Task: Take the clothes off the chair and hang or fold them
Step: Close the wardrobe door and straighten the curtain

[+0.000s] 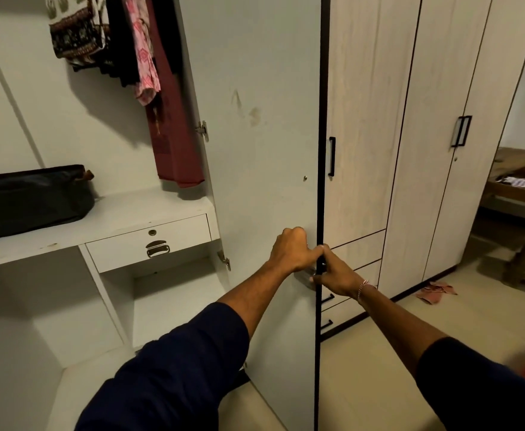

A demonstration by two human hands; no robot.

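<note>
— Wardrobe interior is showing on my left, with the open wardrobe door (255, 181) standing edge-on ahead. What are the hands doing?

— I'm seeing the left hand (292, 250) curled tight against the door's inner face; whether it's grasping anything, I cannot tell. The right hand (337, 272) is gripping the door's dark edge.

— And the clothes?

— Roughly four garments (136, 51) are hanging inside, up top. One black bag (28, 199) is lying on the shelf, one drawer (149, 244) sitting beneath it.
</note>
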